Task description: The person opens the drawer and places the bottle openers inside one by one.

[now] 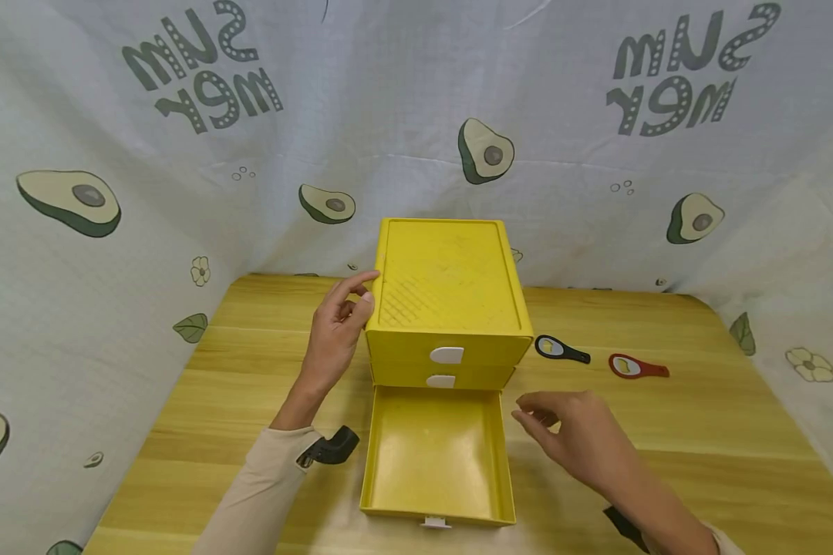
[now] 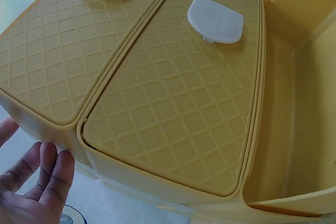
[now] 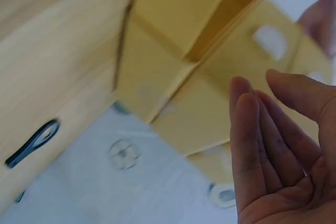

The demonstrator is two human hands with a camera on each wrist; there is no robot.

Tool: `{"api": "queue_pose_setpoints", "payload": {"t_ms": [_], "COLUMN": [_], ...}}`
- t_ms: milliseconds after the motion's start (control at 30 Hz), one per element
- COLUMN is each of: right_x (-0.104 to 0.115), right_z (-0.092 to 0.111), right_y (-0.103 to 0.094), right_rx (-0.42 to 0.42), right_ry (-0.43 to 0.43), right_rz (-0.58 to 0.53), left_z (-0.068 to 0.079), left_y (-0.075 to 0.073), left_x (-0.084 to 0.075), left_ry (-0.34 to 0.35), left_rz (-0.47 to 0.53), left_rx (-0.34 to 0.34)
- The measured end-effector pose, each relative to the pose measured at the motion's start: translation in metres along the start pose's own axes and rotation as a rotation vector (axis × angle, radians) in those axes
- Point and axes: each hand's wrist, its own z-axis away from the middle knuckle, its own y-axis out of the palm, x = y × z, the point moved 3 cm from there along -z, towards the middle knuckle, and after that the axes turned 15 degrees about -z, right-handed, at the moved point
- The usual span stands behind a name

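A cloth with avocado pictures hangs behind and beside a wooden bench (image 1: 701, 432). Near the back edge of the bench, in the middle, stands a yellow box (image 1: 450, 287) with three drawers. The bottom drawer (image 1: 436, 455) is pulled out toward the front edge, and nothing shows inside it.

The left hand (image 1: 336, 331) rests against the left side of the box, near its top. Its fingers (image 2: 50, 174) are straight and a little apart, so they hold nothing. The right hand (image 1: 576, 439) hangs just right of the open drawer. Its fingers (image 3: 252, 135) lie loose and close together, and they are empty too.

A black opener (image 1: 561, 349) and a red opener (image 1: 637, 367) lie right of the box, toward the right edge.

The box may slide or tip if the drawer gets a hard push, because the left hand only leans on it. The right hand's fingers could get pinched at the drawer's side. A wide swing of that hand might knock an opener along the bench.
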Motion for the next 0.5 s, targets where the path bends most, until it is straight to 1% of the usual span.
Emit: {"api": "queue_pose_setpoints", "payload": {"t_ms": [100, 200, 367, 400, 500], "right_x": [-0.023, -0.044, -0.07, -0.075, -0.092], "right_z": [-0.009, -0.015, -0.022, -0.024, -0.027], "right_y": [-0.006, -0.012, -0.022, -0.024, -0.029], "right_rx": [0.017, 0.017, -0.017, -0.019, -0.024], "right_ry": [0.06, 0.079, 0.113, 0.132, 0.154], "right_rz": [0.024, 0.054, 0.061, 0.055, 0.064], "left_z": [0.0, 0.0, 0.0, 0.0, -0.001], "left_y": [0.0, 0.0, 0.0, 0.0, -0.001], "left_x": [0.001, 0.002, 0.002, 0.002, 0.002], "left_ry": [-0.002, -0.005, -0.003, -0.002, -0.004], "left_rz": [-0.001, -0.002, -0.004, -0.003, -0.006], "left_rx": [0.001, 0.006, 0.012, 0.012, 0.005]}}
